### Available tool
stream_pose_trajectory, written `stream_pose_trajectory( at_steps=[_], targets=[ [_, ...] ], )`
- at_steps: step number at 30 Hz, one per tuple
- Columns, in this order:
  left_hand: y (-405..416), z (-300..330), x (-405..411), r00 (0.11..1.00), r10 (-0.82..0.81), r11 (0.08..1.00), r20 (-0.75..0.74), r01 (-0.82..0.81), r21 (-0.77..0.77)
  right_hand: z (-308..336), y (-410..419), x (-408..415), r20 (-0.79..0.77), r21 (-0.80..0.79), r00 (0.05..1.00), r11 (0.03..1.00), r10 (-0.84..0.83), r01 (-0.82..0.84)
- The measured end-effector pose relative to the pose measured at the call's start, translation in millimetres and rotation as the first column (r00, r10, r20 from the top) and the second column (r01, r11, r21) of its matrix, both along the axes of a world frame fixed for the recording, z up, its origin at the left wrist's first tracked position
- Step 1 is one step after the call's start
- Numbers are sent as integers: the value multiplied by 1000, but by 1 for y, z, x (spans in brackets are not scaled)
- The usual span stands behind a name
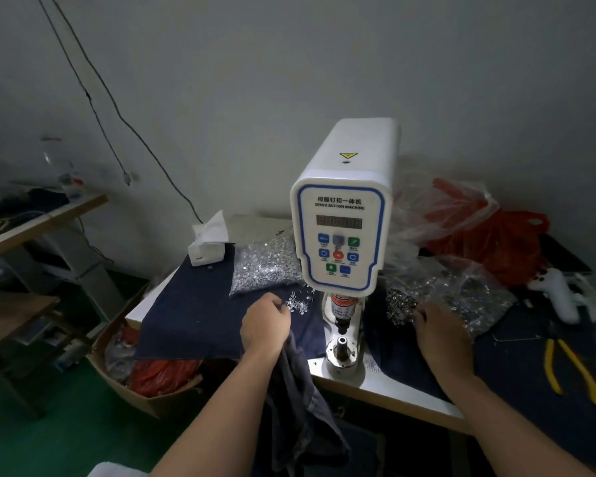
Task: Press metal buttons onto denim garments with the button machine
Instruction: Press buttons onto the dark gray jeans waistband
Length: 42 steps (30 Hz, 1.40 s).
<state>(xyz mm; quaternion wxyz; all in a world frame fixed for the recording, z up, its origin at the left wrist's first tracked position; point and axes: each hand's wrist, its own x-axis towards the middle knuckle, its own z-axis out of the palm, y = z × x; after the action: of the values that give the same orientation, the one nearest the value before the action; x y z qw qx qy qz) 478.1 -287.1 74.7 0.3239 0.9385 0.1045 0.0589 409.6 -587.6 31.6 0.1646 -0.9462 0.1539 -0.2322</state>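
A white servo button machine stands at the table's middle, its lower die bare. My left hand reaches into a small scatter of silver button parts left of the machine, its fingers curled at them; what it holds is hidden. A grey-blue denim garment hangs off the table edge under my left wrist. My right hand lies over a heap of dark metal buttons right of the machine, its fingertips in the pile.
A clear bag of silver parts lies on dark denim cloth. Also here: a tissue box, red and clear plastic bags, yellow-handled pliers, a cardboard box on the green floor, and a wooden table at left.
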Motion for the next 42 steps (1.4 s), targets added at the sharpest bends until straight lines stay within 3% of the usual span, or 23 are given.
stream_pose_trajectory(
  at_steps=[7, 21, 25, 30, 33, 35, 36, 38, 42],
  targets=[
    [-9, -27, 14, 999, 6, 991, 40, -12, 133, -5, 4, 0, -85, -119, 996, 993, -38, 28],
    [-12, -34, 8, 993, -2, 983, 118, -19, 182, 0, 2, -6, 97, 81, 995, 996, -31, 23],
    [-13, -33, 9, 994, -23, 980, 108, 1, 200, 3, 4, -10, 236, 111, 972, 993, 15, -42],
    [-12, -33, 7, 993, -14, 983, 115, -7, 184, 14, 8, -13, 293, 111, 952, 986, 88, -125],
    [-11, -32, 9, 993, -13, 986, 118, -7, 169, 23, 20, -13, 280, 236, 957, 960, 78, -148],
    [-11, -32, 8, 992, -17, 987, 124, -4, 160, 26, 34, -17, 255, 456, 967, 877, 31, -149],
    [-10, -32, 8, 992, -16, 988, 127, -4, 157, 28, 41, -19, 230, 619, 973, 771, 9, -153],
    [-9, -32, 8, 992, -16, 988, 128, -4, 153, 28, 56, -24, 170, 877, 985, 460, -30, -137],
    [-9, -32, 7, 990, -39, 987, 135, 17, 160, 33, 84, -35, 45, 999, 999, 18, -27, -45]
  ],
)
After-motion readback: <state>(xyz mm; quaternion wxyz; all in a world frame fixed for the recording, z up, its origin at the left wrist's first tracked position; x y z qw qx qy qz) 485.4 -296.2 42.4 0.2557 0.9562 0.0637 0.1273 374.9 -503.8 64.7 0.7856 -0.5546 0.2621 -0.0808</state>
